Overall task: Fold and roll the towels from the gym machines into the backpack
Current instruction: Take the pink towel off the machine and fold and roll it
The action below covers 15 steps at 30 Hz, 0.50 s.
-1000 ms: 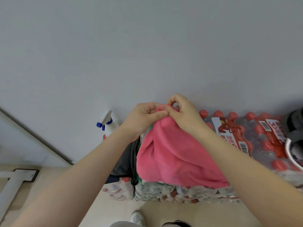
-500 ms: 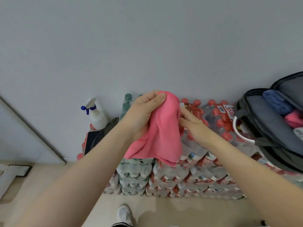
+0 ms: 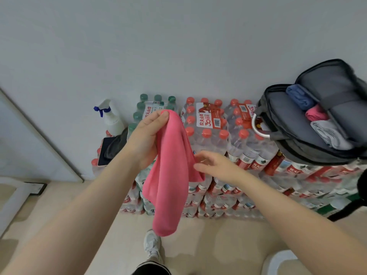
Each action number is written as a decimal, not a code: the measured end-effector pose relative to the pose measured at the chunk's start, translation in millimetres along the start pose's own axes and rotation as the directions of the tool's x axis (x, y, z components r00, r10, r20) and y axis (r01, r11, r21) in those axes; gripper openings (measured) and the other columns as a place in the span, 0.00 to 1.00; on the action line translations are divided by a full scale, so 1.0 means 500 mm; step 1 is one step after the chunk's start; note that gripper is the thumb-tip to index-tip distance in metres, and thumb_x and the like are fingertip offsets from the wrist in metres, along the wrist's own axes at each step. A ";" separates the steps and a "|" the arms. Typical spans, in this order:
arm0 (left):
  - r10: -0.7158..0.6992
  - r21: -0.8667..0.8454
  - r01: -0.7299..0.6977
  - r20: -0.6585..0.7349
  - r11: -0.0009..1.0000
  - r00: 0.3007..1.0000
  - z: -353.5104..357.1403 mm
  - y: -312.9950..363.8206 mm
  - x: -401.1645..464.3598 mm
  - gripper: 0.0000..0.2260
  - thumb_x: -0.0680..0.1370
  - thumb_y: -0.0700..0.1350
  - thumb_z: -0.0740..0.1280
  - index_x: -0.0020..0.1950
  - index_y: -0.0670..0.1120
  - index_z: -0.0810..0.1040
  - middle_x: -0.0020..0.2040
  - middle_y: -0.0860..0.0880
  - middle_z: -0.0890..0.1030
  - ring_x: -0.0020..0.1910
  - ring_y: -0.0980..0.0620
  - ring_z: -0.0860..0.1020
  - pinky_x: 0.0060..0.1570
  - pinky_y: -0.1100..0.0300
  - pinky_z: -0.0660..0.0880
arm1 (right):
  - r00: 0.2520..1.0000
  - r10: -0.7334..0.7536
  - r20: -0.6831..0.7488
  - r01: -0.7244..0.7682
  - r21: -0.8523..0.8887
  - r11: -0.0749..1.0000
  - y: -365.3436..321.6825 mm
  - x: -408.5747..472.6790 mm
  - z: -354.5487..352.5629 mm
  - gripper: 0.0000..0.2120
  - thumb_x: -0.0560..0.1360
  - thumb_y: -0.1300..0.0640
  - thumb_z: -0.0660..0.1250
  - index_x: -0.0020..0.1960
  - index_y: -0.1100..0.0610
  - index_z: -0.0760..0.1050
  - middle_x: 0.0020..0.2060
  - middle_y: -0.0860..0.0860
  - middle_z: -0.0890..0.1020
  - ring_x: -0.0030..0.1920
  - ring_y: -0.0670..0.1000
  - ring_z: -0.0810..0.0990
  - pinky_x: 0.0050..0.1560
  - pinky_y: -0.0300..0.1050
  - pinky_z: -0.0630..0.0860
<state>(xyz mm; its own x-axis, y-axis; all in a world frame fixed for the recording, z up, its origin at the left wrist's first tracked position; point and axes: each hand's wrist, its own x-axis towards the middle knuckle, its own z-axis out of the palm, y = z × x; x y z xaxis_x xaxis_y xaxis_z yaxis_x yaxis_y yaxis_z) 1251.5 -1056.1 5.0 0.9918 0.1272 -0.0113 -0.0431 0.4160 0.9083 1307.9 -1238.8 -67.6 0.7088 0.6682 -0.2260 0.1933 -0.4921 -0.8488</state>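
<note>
Left hand point(image 3: 147, 135) pinches the pink towel point(image 3: 170, 175) at centre frame; right hand point(image 3: 210, 165), fingers spread, touches its edge. Risk: the unsupported hanging end unfolds before reaching the backpack point(image 3: 294, 139), upper right.

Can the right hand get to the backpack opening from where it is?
Probably yes. The right hand is open beside the pink towel, which the left hand holds. The backpack lies unzipped up to its right on the bottle packs, with nothing between.
</note>
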 end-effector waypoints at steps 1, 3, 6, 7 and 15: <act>0.001 -0.011 -0.001 0.001 1.000 1.000 0.004 -0.001 -0.007 0.10 0.80 0.41 0.56 0.42 0.45 0.74 0.30 0.53 0.81 0.30 0.57 0.79 0.32 0.66 0.77 | 1.000 -0.003 -0.010 0.002 -0.058 0.998 0.000 0.001 0.012 0.06 0.74 0.54 0.66 0.51 0.49 0.74 0.48 0.46 0.80 0.49 0.47 0.78 0.52 0.40 0.74; 0.006 -0.023 -0.006 0.000 1.000 1.000 0.004 -0.001 -0.015 0.10 0.80 0.41 0.56 0.42 0.45 0.73 0.30 0.53 0.80 0.30 0.57 0.79 0.32 0.66 0.77 | 0.999 -0.005 -0.038 -0.003 -0.215 0.977 0.013 0.004 0.028 0.04 0.73 0.56 0.66 0.47 0.55 0.76 0.44 0.53 0.81 0.44 0.52 0.78 0.48 0.47 0.74; 0.024 -0.025 -0.024 -0.006 0.999 1.000 -0.007 -0.002 -0.018 0.09 0.79 0.42 0.57 0.42 0.46 0.74 0.31 0.53 0.80 0.31 0.58 0.78 0.34 0.66 0.76 | 0.992 0.000 -0.128 -0.048 -0.372 0.927 0.047 0.004 0.014 0.05 0.74 0.58 0.63 0.47 0.58 0.76 0.38 0.53 0.79 0.40 0.54 0.76 0.42 0.48 0.71; 0.027 -0.027 -0.028 -0.014 0.999 1.000 -0.013 -0.001 -0.017 0.09 0.79 0.42 0.57 0.42 0.46 0.74 0.32 0.54 0.80 0.32 0.58 0.78 0.33 0.66 0.76 | 0.985 0.010 -0.174 -0.081 -0.406 0.910 0.058 0.001 0.000 0.03 0.74 0.58 0.63 0.45 0.57 0.75 0.37 0.52 0.78 0.39 0.53 0.76 0.42 0.48 0.71; 0.219 0.333 -0.088 -0.381 0.939 0.898 -0.068 -0.030 0.018 0.09 0.79 0.42 0.61 0.41 0.50 0.77 0.39 0.54 0.78 0.40 0.60 0.74 0.42 0.71 0.72 | 0.805 0.071 -0.589 -0.036 0.071 0.997 0.069 -0.033 -0.131 0.06 0.78 0.60 0.60 0.52 0.59 0.74 0.42 0.51 0.78 0.42 0.49 0.75 0.44 0.43 0.71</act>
<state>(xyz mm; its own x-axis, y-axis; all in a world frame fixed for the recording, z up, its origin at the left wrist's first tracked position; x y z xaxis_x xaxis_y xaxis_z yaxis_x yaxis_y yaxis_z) 1256.9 -1030.4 -23.1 0.8359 0.5481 0.0298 -0.0873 0.0792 0.9930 1347.4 -1303.2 -61.6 0.9840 0.1738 0.0394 0.1188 -0.4752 -0.8718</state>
